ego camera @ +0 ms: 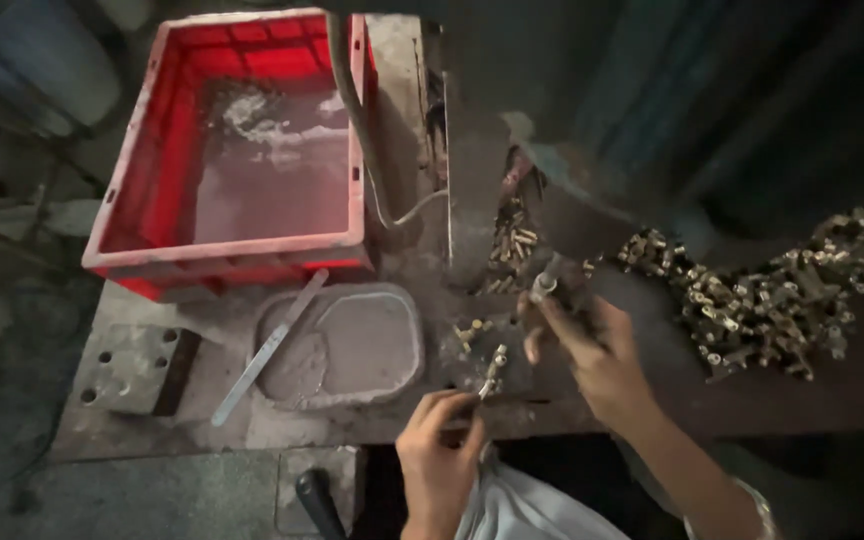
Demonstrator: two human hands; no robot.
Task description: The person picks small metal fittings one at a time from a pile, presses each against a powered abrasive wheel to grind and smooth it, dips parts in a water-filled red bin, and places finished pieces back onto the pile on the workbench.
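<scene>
Bench (pixel 202 400) crowded: red crate (pixel 232 250) rear-left, grey tray (pixel 392 340) before it, brass pile (pixel 762 300) right. Left hand (pixel 439 460) pinches a brass fitting (pixel 493 372) at the front edge; right hand (pixel 592 355) grips a metal handle (pixel 545 285).

The left hand (pixel 439 445) pinches a small brass fitting (pixel 493 372) at six o'clock, while the right hand (pixel 592 350) grips a metal handle (pixel 545 283) just above it. A brass parts heap (pixel 762 295) spreads at three o'clock; a red crate (pixel 242 150) sits at eleven o'clock on the tabletop (pixel 212 400).
</scene>
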